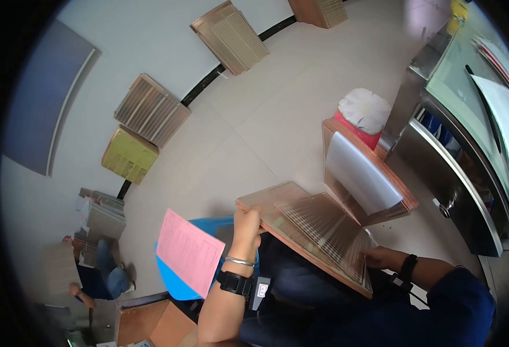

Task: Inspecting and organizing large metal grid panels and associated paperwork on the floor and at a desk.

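A flat rectangular board [284, 217] with brown wood-like edges and rows of fine grid lines on its face is held tilted in front of me. My left hand [245, 231] is closed around its left edge. On the right side, my right hand [383, 258] grips the same board near its lower corner, the fingers partly hidden. Just beyond it, a stack of similar boards [406, 202] stands upright with a silvery sheet [363, 173] against its face. A pink printed sheet [189, 253] lies over a blue stool [170, 276] left of my left forearm.
More boards [153, 110] lean along the far wall, one yellow-green [130, 155]. A red bin with a white liner [364, 110] stands behind the upright stack. At right is a metal-edged desk [448, 75] with papers. Another person [107, 263] works at far left near an open carton [144, 324].
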`<action>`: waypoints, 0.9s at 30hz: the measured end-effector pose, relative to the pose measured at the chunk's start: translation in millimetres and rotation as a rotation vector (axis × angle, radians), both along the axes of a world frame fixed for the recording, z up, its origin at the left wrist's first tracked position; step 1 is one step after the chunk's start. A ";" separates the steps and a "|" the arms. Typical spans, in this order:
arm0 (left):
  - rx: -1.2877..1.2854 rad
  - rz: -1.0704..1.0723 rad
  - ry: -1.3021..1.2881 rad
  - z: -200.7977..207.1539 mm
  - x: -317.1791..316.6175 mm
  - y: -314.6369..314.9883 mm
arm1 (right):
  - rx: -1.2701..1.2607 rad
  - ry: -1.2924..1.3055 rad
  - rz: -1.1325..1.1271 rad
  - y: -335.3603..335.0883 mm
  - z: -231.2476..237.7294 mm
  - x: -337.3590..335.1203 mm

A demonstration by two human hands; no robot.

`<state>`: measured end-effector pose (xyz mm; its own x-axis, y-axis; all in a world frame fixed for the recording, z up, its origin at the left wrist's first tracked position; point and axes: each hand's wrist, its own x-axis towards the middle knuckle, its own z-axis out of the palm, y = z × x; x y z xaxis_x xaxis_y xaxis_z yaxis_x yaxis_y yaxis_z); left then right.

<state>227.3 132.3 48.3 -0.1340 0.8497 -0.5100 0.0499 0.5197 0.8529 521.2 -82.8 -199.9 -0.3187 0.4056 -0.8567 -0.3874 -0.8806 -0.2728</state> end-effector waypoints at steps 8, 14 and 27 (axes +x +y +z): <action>0.096 0.074 0.097 19.1 -18.4 -23.0 | -0.010 0.096 -0.140 26.5 17.5 -33.0; 0.098 0.040 0.044 21.5 -4.1 -21.4 | -0.052 0.139 -0.592 18.2 7.1 -4.7; 0.107 0.085 0.020 15.6 -5.0 -23.7 | 0.027 0.150 -0.208 24.8 -5.2 -34.6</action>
<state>222.3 108.6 63.9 -0.2168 0.8843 -0.4134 0.0268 0.4287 0.9030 486.6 -58.0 -205.1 -0.3487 0.4976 -0.7943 -0.5976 -0.7709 -0.2205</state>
